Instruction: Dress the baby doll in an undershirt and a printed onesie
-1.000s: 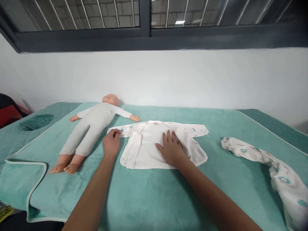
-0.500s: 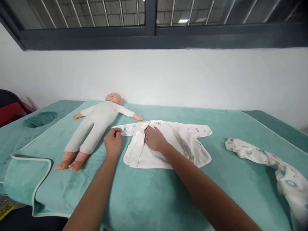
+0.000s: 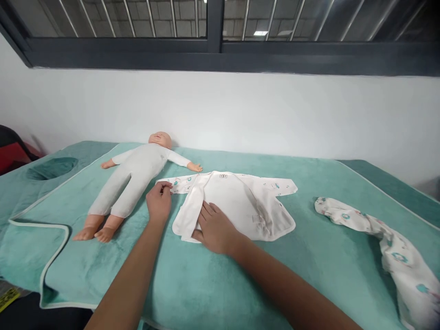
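Note:
A white baby shirt with printed sleeves lies spread on the green blanket, its front panels folded outward and the neck label showing. My left hand pinches the cuff end of the shirt's left-side sleeve. Flat on the front panel and inner back, near the lower hem, rests my right hand, its fingers stretched out and part of the cloth hidden beneath it. Just left of the shirt a baby doll in a white bodysuit lies on its back, one hand close to the sleeve.
Printed baby pants lie crumpled at the right. The green blanket covers the bed, with a folded corner at the left. Behind stands a white wall under a dark window frame. A red and black item sits at far left.
My right hand has slid down the shirt from near the collar toward the hem, smoothing more of the panel outward. The left hand keeps its pinch on the cuff. The view has shifted slightly.

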Available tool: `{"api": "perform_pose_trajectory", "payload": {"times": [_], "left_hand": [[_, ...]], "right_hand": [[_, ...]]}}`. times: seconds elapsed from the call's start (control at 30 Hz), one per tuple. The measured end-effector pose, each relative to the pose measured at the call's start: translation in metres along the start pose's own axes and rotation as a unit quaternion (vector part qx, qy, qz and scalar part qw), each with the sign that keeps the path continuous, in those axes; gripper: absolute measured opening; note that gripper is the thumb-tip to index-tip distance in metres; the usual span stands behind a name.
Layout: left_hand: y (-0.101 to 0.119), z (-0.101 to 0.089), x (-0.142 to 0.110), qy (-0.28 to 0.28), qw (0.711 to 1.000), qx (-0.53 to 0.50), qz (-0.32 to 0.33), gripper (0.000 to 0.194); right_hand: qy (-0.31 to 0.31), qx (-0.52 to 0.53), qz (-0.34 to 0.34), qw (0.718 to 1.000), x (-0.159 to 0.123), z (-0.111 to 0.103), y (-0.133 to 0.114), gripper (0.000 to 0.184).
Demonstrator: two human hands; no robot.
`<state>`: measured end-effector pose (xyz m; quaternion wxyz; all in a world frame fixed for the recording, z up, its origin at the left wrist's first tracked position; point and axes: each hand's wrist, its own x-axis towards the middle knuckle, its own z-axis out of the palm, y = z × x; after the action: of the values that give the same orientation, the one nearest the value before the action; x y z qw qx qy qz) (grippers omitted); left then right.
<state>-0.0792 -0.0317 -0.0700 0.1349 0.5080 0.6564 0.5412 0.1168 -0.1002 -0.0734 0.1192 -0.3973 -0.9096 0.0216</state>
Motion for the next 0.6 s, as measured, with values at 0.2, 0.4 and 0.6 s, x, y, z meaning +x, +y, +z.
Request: {"api": "perform_pose_trajectory", "payload": {"times": [0.2,0.4,0.6], "left_hand": [[-0.004,0.002,0.002,-0.002,1.000,-0.004,0.001,0.022],[-0.007,0.003,0.003,-0.001,1.000,-0.005,0.000,0.023],[-0.005,0.001,0.003,-0.005,1.000,-0.002,-0.007,0.024]], "right_hand": [[0.007,0.020,0.018,1.000,0.002,0.003,0.001,0.057],[-0.003,-0.021,0.111,0.994,0.026,0.013,0.040,0.061],[-0.009,-0.028,0.209,0.977,0.023,0.005,0.096,0.069]]}}
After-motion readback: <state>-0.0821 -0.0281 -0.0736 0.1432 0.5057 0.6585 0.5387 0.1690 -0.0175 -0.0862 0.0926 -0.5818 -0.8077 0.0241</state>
